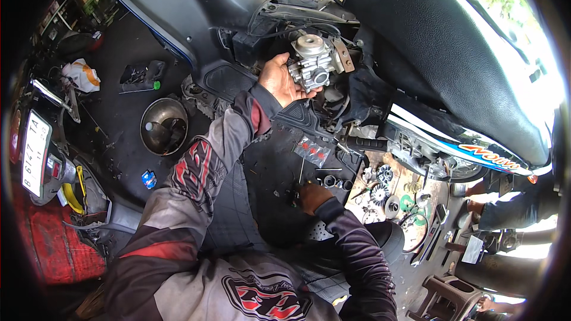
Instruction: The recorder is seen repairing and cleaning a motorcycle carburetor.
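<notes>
While the left hand (pixel 278 83) is clasped on a carburettor (pixel 312 62), its thumb at the near side and its fingertips showing beneath, the right hand (pixel 313 198) is down near the floor, well below and a little to the right of the left one; a thin rod (pixel 301 169) rises beside the right hand's fingers, which look curled, though I cannot tell whether they are clamped on it, since that spot is dark and partly hidden; the carburettor is just right of the left palm, in front of the scooter's frame, and whether it touches the frame I cannot tell; the scooter's black seat (pixel 443 41) stretches away to the right of the left hand; a clear packet (pixel 310 151) with red marks lies between the two hands; finned wheels (pixel 379 195) lie to the right of the right hand, among other metal parts; a metal bowl (pixel 159 107) with dark contents stands well to the left of the left hand
</notes>
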`<state>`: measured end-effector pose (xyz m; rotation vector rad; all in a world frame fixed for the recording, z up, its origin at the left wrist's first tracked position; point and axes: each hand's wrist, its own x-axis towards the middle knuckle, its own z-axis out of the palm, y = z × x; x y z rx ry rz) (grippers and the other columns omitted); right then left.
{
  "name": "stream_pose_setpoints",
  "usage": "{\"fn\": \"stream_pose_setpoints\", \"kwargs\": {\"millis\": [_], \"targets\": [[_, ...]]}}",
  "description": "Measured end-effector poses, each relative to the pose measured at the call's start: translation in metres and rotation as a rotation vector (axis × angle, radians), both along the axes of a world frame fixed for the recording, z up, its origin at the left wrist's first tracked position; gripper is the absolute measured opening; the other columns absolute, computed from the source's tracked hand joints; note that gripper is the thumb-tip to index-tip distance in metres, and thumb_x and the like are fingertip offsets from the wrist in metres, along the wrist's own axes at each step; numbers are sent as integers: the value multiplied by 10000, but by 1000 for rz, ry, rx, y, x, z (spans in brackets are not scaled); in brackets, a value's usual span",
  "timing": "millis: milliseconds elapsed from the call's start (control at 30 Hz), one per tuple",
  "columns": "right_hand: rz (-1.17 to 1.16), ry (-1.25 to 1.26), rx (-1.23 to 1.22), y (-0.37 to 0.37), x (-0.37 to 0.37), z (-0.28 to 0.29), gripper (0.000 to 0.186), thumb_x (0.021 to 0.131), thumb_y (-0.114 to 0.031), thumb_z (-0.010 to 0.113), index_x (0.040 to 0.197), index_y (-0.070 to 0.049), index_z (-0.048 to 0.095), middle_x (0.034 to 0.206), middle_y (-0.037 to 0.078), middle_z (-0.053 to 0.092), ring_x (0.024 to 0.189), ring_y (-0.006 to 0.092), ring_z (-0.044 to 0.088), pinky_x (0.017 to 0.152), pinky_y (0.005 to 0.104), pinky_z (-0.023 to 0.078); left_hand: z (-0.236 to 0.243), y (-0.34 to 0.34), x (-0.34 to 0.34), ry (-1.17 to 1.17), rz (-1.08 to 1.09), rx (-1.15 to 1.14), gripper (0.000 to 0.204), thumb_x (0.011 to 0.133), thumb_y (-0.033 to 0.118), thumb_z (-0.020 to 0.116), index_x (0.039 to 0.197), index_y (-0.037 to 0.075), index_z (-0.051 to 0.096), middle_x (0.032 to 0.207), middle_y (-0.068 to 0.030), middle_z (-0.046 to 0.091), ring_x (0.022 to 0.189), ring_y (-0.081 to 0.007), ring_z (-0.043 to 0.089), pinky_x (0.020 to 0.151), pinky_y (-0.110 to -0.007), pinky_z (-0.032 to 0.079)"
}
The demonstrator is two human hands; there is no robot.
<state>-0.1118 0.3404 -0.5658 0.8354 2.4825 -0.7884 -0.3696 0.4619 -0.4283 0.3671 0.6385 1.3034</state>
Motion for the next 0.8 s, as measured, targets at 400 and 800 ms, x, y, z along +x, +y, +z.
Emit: {"fn": "stream_pose_setpoints", "kwargs": {"millis": [400, 800], "targets": [[12, -71, -33, -4, -9, 15, 376, 880, -323, 668, 1168, -84, 632, 1114, 206, 686, 1070, 377, 660, 874, 493, 549, 5, -4, 0, 60, 9, 17, 651, 1044, 502, 189, 1407, 30, 454, 1263, -228, 618, 1086, -442, 625, 864, -494, 527], [60, -22, -14, -6, -6, -1, 368, 894, -350, 626, 1081, -40, 694, 1042, 225, 707, 1009, 394, 679, 852, 491, 551, 2, -2, -1, 70, 8, -8, 646, 1041, 523, 203, 1387, 58, 489, 1240, -188, 646, 1066, -433, 635, 834, -493, 528]]}}
